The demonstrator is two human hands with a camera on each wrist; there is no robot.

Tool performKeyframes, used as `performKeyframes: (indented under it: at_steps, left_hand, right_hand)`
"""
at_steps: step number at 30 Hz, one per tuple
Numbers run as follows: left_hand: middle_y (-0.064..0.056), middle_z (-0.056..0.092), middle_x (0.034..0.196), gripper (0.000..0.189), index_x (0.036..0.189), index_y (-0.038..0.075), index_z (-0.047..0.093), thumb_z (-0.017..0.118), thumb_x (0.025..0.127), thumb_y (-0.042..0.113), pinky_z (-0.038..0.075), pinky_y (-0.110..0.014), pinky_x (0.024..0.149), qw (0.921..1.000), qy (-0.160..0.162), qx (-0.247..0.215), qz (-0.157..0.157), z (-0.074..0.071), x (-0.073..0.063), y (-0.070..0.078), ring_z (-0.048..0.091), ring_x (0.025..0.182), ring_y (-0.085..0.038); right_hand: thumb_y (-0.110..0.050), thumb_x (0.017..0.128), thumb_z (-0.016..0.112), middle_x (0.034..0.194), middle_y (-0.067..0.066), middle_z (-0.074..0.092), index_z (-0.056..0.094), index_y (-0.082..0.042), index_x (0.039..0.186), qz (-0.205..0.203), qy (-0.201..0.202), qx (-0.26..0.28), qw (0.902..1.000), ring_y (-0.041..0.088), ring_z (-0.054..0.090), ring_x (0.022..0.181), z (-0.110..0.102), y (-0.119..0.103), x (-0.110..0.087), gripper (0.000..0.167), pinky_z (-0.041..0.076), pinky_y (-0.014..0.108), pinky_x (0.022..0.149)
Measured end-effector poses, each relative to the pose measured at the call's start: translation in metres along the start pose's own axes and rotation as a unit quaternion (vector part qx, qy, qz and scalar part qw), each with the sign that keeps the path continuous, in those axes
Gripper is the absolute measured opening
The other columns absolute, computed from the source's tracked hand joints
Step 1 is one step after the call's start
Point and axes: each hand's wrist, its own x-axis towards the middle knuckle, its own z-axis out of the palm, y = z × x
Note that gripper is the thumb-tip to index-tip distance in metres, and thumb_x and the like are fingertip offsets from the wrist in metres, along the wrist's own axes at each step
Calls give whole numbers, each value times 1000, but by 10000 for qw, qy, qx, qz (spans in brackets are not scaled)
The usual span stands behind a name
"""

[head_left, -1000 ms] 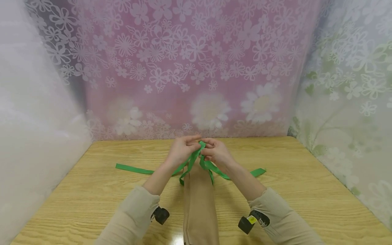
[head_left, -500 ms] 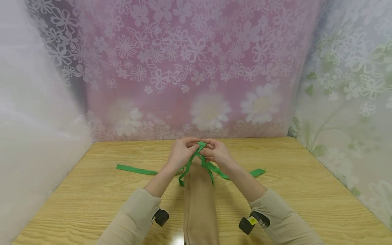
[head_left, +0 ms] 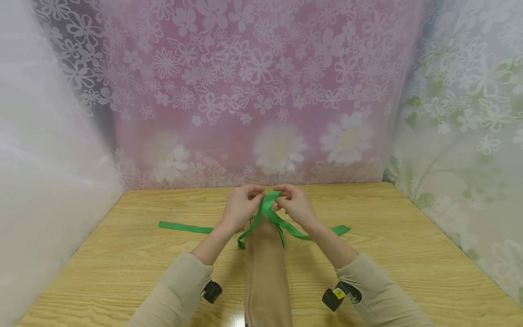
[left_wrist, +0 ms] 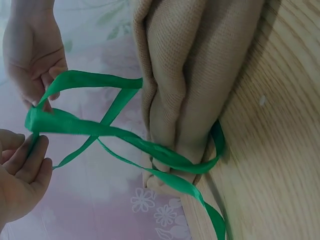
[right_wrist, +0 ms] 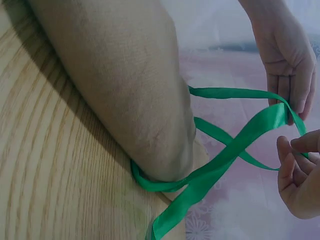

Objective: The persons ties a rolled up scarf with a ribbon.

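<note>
A long brown knitted cloth bundle (head_left: 268,277) lies lengthwise on the table, pointing away from me. A green ribbon (head_left: 266,203) passes round its far end and crosses above it, as the left wrist view shows with the ribbon (left_wrist: 100,127) in loops. My left hand (head_left: 241,208) pinches the ribbon between thumb and fingers. Opposite it, my right hand (head_left: 298,206) pinches another part of the ribbon. Between the two hands (right_wrist: 300,182) in the right wrist view, the ribbon is held up off the cloth. Which strand lies over which at the fingertips is hard to tell.
The wooden table (head_left: 122,272) extends on both sides of the bundle. One ribbon tail (head_left: 184,226) lies to the left, another tail (head_left: 340,230) to the right. A pink flowered curtain (head_left: 253,91) hangs behind, with pale sheets at both sides.
My hands have drawn slightly apart, the right one moving a little rightward. The ribbon between them now spreads into a wider crossing. Both tails on the table have slid slightly inward.
</note>
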Motion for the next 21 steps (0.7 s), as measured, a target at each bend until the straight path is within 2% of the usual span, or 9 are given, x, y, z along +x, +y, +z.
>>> performKeyframes:
  at_steps: [2, 4, 6, 8, 9, 13, 17, 20, 21]
  left_hand:
    - [-11, 68, 97, 20, 107, 1, 66, 56, 90, 5, 52, -27, 66, 9998, -2, 176, 110, -1, 0, -2, 65, 83, -18]
    - [-11, 68, 99, 22, 109, 1, 65, 54, 90, 2, 47, -21, 52, 9992, -40, 328, 207, -4, -1, -4, 60, 64, -11]
    - [-11, 67, 100, 27, 110, 0, 64, 51, 88, -2, 36, -18, 41, 9984, -67, 471, 305, -6, -1, -6, 47, 46, -6]
    - [-14, 66, 103, 32, 112, -2, 63, 48, 84, -8, 27, -18, 37, 9966, -112, 638, 517, -10, -3, -8, 31, 38, -6]
    - [-14, 66, 105, 35, 113, -2, 63, 46, 83, -10, 27, -17, 39, 9950, -136, 771, 621, -12, -4, -9, 27, 39, -7]
    - [-16, 64, 103, 44, 114, -2, 62, 45, 76, -18, 35, -22, 52, 9836, -220, 1437, 1065, -24, -9, -14, 39, 55, -14]
    - [-16, 64, 98, 38, 106, -5, 63, 47, 75, -20, 48, -29, 70, 9655, -349, 2196, 1359, -35, -13, -21, 57, 81, -24]
    - [-17, 63, 94, 28, 97, -8, 64, 49, 77, -21, 51, -34, 80, 9472, -286, 2698, 1706, -42, -15, -28, 60, 92, -31]
    - [-17, 63, 92, 26, 96, -9, 64, 50, 78, -20, 51, -34, 80, 9423, -243, 2815, 1797, -44, -16, -30, 60, 91, -31]
  right_hand:
    - [-1, 88, 54, 103, 16, 65, 58, -1, 119, -127, 134, -333, 9993, 19, 63, 68, -2, 2, 0, 31, 35, 22, 43]
    - [0, 88, 54, 97, 15, 67, 61, -1, 115, -269, 247, -621, 9974, 18, 63, 66, -5, 3, 0, 28, 30, 21, 38]
    - [0, 87, 53, 92, 15, 68, 63, 1, 110, -438, 344, -853, 9948, 18, 63, 64, -8, 4, 0, 25, 27, 21, 36]
    - [0, 86, 54, 86, 13, 69, 65, 2, 106, -608, 419, -1100, 9912, 18, 63, 63, -11, 6, -1, 23, 28, 21, 37]
    - [-2, 86, 54, 85, 12, 69, 65, 1, 105, -646, 458, -1219, 9894, 17, 63, 63, -13, 7, -1, 22, 31, 21, 38]
    - [-6, 86, 58, 78, 8, 68, 68, -2, 101, -896, 605, -1848, 9768, 12, 59, 57, -21, 11, -3, 18, 37, 23, 43]
    - [-5, 84, 61, 76, 5, 65, 70, -3, 97, -1216, 774, -2508, 9572, 11, 49, 53, -30, 14, -6, 16, 35, 24, 44]
    - [-3, 82, 64, 79, 5, 60, 71, -3, 93, -1497, 918, -2963, 9388, 14, 48, 56, -37, 17, -9, 14, 36, 23, 43]
    - [-3, 81, 65, 80, 6, 58, 72, -3, 92, -1599, 959, -3094, 9325, 15, 50, 59, -39, 17, -9, 13, 38, 24, 44]
